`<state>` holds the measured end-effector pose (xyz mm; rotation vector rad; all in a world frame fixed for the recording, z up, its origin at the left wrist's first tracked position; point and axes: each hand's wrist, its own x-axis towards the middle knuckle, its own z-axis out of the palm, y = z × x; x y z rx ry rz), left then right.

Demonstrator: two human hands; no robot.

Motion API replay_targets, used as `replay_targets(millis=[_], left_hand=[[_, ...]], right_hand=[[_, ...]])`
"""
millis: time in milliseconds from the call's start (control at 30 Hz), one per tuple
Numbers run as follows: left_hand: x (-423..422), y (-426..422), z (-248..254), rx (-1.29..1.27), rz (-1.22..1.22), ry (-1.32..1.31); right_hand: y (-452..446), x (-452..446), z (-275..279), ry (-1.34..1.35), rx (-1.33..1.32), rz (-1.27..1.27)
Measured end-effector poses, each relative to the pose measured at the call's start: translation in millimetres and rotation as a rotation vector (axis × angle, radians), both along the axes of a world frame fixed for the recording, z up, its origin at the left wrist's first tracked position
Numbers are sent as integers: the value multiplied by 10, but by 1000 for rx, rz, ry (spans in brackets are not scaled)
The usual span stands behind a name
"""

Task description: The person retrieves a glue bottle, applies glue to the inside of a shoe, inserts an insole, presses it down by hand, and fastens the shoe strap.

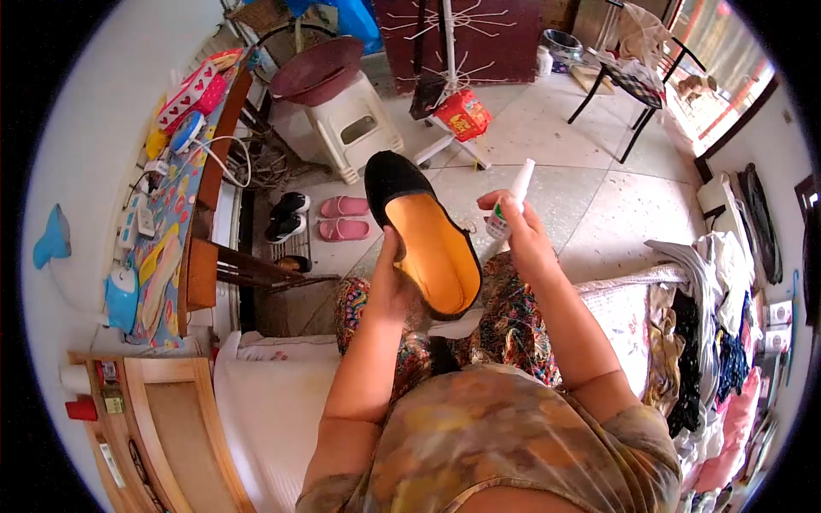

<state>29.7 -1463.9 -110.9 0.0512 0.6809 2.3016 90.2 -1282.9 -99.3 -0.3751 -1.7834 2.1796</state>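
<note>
My left hand [392,278] grips a black shoe [398,181] by its side, fingers wrapped behind it. The shoe is tilted up, toe away from me, its opening and orange insole [436,252] facing me. To the right of the shoe, my right hand [523,227] is closed around a small white glue bottle [506,215] with a long pointed nozzle and some green on its label. The nozzle points up and away from me, apart from the shoe. Both hands are above my patterned trousers [522,321].
Pink slippers [344,229] and black-and-white shoes [287,216] lie on the floor at left. Beyond stand a white stool [355,128] carrying a dark red basin [318,70], a white rack [451,51] and a chair [629,81]. Clothes [684,342] are piled on the right.
</note>
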Motion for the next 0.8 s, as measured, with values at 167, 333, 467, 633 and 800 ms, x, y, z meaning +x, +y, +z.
replay_targets(millis=[167,333,467,633,800], left_hand=[[114,158,115,221,-138,8],[191,232,119,156,-51,-79],[150,199,-75,112,-32,-74],[156,181,-58,163,-81,-48],[77,226,4,283,-137,0]], right_hand=[[-22,-93,-83,79,-120,24],[-194,18,210,-30,-164,185],[-237,-12,46,7,-98,117],[-213,52,108,-45,-145,207],[-336,3,-99,142,-92,133]])
